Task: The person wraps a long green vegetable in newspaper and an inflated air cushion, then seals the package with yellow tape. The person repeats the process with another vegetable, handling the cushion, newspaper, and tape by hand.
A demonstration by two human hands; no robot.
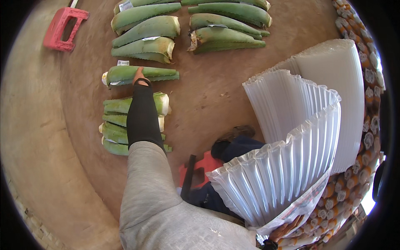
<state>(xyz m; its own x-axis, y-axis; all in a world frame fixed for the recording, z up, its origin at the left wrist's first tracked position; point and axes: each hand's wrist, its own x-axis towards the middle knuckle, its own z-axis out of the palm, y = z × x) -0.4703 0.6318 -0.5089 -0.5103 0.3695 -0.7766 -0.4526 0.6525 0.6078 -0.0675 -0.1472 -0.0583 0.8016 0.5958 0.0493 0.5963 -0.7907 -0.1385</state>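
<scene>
My left hand [139, 75] reaches out in a black sleeve and rests on a bundle of aloe vera leaves [159, 72], its fingers hidden on the far side. A white label with print lies beside that bundle. Nearer to me is a cluster of aloe leaves [117, 136], partly covered by my forearm. At the lower right my right hand [286, 229] holds the lower edge of a clear inflated air-column sleeve [278, 175], which stands spread beside my body. Part of that hand is hidden by the plastic.
More aloe bundles [150, 26] lie in two columns on the brown floor. A red plastic stool [64, 29] stands at the upper left, another red seat [206, 164] below me. Stacked clear air-column packaging [331, 93] stands at right, before a wall of orange-and-white wrapped items [372, 78].
</scene>
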